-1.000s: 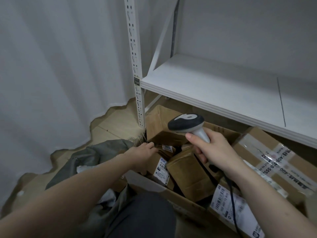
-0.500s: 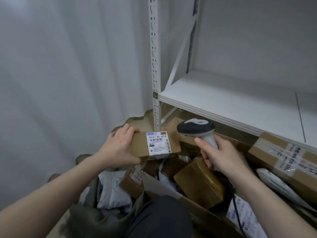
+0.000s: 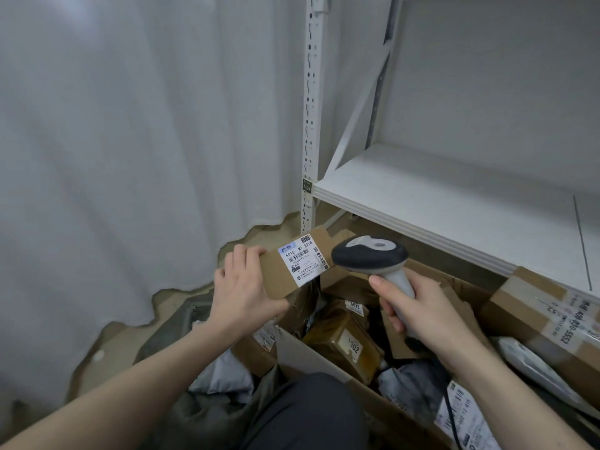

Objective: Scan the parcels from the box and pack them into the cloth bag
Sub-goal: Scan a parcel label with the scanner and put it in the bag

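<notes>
Head camera view: a person crouched beside an open cardboard box (image 3: 311,358) of parcels lifts one small brown parcel (image 3: 285,264) in the left hand (image 3: 242,292), whose grip is wrapped around the parcel's near end, thumb below and fingers curled over the top edge. Its white shipping label (image 3: 303,261) faces up and toward the camera, just beyond the left grip. The right hand (image 3: 418,310) has its grip closed around the handle of a corded barcode scanner (image 3: 370,256), index finger lying along the front of the handle (whether it presses the trigger cannot be told). The scanner's dark head sits just right of the label, close to touching the parcel's far end.

Below the left grip lies the grey cloth bag (image 3: 201,414), with pale mailers already showing inside it; below and right of the right grip, more brown parcels and grey mailers wait in the box. A white shelf (image 3: 454,206) stands above the box, a white curtain (image 3: 130,125) to the left.

The step in hand appears to be the scan itself. To do it well, the scanner head would likely need drawing back a little and aiming squarely at the barcode lines, while the left hand holds the parcel steady, label flat and free of the fingers.
</notes>
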